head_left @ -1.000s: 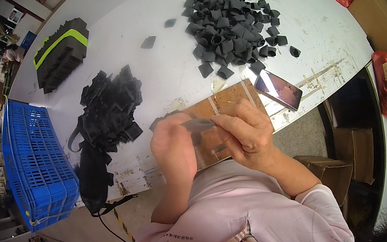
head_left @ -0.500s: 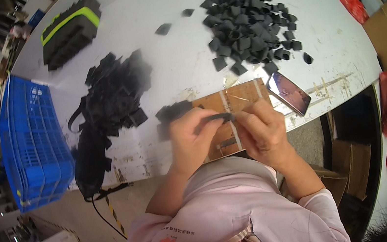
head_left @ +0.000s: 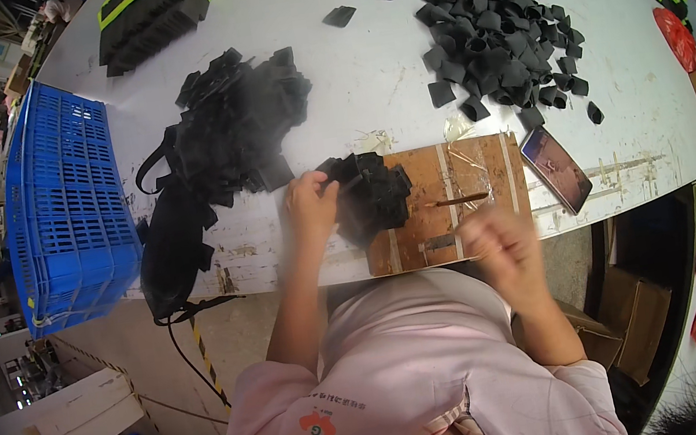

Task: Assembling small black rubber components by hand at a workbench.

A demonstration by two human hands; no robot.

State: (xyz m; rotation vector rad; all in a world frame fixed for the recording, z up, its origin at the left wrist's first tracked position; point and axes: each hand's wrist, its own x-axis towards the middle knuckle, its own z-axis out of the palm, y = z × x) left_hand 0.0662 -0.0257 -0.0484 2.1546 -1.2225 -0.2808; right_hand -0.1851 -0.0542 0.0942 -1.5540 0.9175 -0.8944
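- The right hand hangs blurred just past the desk's near edge, over the person's pink lap; fingers look loosely curled, but the blur means I cannot tell whether it holds anything.
- The left hand rests on the desk near its front edge, fingers pinching the small clump of black pieces at its left side.
- That clump sits on the left end of a wooden board lying flush with the near edge; a thin brown stick lies on the board's middle.
- A phone lies tilted just right of the board, near the front edge.
- Left of the hand, a large heap of black strap pieces spreads toward the desk's left side, with a dark bag drooping over the near left edge.
- A blue crate stands beside the desk's left edge.
- Farther back on the right, a pile of short black tube pieces is scattered, two loose ones apart toward the middle.
- At the far left corner lies a black block with a yellow-green stripe.
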